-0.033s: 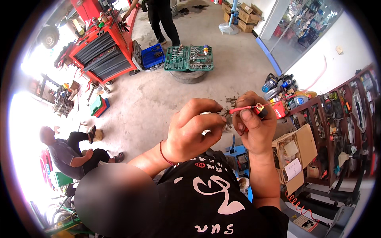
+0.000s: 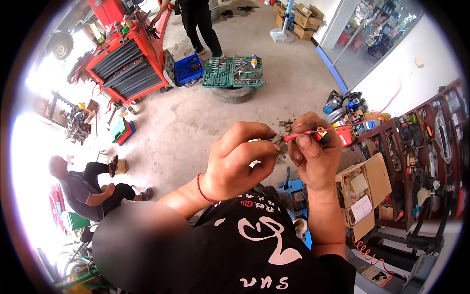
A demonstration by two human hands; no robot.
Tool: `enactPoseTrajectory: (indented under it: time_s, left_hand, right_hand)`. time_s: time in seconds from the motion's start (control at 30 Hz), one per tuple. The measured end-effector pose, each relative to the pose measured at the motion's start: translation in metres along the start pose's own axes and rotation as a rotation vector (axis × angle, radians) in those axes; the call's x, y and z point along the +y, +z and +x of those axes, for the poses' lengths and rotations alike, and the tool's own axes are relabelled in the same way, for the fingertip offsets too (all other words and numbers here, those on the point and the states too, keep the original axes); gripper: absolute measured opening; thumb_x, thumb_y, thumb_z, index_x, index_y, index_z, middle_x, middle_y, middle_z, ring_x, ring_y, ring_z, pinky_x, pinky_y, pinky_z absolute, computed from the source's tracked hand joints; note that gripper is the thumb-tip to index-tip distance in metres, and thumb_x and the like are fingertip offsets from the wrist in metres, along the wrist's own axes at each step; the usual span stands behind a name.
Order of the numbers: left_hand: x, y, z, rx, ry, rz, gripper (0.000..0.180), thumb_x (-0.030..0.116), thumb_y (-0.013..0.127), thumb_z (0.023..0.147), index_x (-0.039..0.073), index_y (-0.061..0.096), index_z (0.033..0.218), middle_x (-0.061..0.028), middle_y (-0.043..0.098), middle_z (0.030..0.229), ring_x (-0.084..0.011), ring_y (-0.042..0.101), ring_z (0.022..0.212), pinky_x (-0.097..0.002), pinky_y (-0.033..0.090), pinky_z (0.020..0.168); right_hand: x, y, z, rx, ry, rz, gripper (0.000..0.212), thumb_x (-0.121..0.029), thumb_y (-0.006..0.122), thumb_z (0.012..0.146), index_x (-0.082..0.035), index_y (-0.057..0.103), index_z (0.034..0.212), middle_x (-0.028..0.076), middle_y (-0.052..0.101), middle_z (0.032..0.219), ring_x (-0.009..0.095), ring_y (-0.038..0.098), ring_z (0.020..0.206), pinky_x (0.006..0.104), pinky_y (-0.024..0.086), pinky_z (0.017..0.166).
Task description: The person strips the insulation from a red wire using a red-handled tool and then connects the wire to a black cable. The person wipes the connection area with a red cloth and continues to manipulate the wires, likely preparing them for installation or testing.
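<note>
My right hand (image 2: 316, 152), with thumb and fingers closed, grips a red-sleeved wire lead (image 2: 297, 135). Its thin red wire (image 2: 364, 120) runs off to the upper right. A small black and yellow part (image 2: 322, 136) shows between the same hand's fingers; its kind is unclear. My left hand (image 2: 245, 154) is closed in a pinch, fingertips on a small grey-brown piece (image 2: 277, 139). The lead's tip meets or nearly meets that piece; which of the two I cannot tell. A red cord circles my left wrist.
Beyond my hands, a green socket set (image 2: 233, 72) lies on a tire (image 2: 232, 95), near a red tool cabinet (image 2: 129, 61). One person (image 2: 200, 24) stands behind; another (image 2: 90, 188) sits at left. At right are an opened cardboard box (image 2: 362, 191) and tool shelves (image 2: 416, 152).
The red wire beyond my right hand has shifted a little and its sleeve has tilted slightly. Both hands stay in nearly the same place, with the same grips.
</note>
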State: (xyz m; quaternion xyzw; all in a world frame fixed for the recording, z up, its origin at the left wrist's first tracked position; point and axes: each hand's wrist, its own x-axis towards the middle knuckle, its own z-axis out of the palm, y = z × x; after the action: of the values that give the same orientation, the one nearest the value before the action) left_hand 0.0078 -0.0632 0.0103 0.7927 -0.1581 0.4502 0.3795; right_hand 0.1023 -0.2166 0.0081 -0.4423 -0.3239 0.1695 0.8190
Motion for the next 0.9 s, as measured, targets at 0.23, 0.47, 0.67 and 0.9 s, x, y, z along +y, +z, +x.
enactPoseTrajectory:
  time_s: [0.23,0.47,0.67,0.9]
  left_hand:
    - [0.013,0.005,-0.007,0.046,-0.543,-0.825,0.029,-0.003,0.067,0.087,-0.002,0.051,0.111,-0.0124,0.060,0.101,-0.0205,0.066,0.086,-0.0323,0.054,0.074]
    - [0.009,0.008,-0.007,-0.011,-0.907,-1.357,0.026,0.013,0.057,0.098,-0.001,0.048,0.117,-0.0183,0.066,0.092,-0.0302,0.070,0.076,-0.0404,0.059,0.069]
    - [0.007,0.020,-0.007,-0.108,-1.024,-1.433,0.030,0.021,0.055,0.100,-0.001,0.050,0.118,-0.0202,0.066,0.094,-0.0311,0.069,0.078,-0.0409,0.060,0.068]
    - [0.004,0.051,-0.011,-0.184,-1.116,-1.445,0.027,0.023,0.050,0.100,0.000,0.049,0.116,-0.0162,0.064,0.091,-0.0304,0.067,0.077,-0.0445,0.058,0.069]
  right_hand:
    - [0.002,-0.002,-0.002,-0.035,-0.055,-0.039,0.022,-0.015,0.072,0.089,0.002,0.063,0.101,0.002,0.060,0.092,0.004,0.051,0.066,0.0191,0.039,0.054]
    - [-0.001,-0.004,-0.008,0.033,0.006,-0.003,0.019,-0.019,0.068,0.094,-0.001,0.063,0.098,-0.002,0.057,0.074,0.003,0.047,0.057,0.0187,0.035,0.050]
    - [0.000,-0.016,-0.019,0.024,0.054,-0.017,0.019,-0.018,0.070,0.093,-0.001,0.063,0.098,-0.001,0.062,0.079,0.003,0.047,0.058,0.0190,0.035,0.050]
    - [-0.007,-0.051,-0.036,0.139,0.161,0.053,0.024,-0.018,0.063,0.096,-0.002,0.057,0.113,0.002,0.059,0.081,0.004,0.045,0.056,0.0201,0.037,0.048]
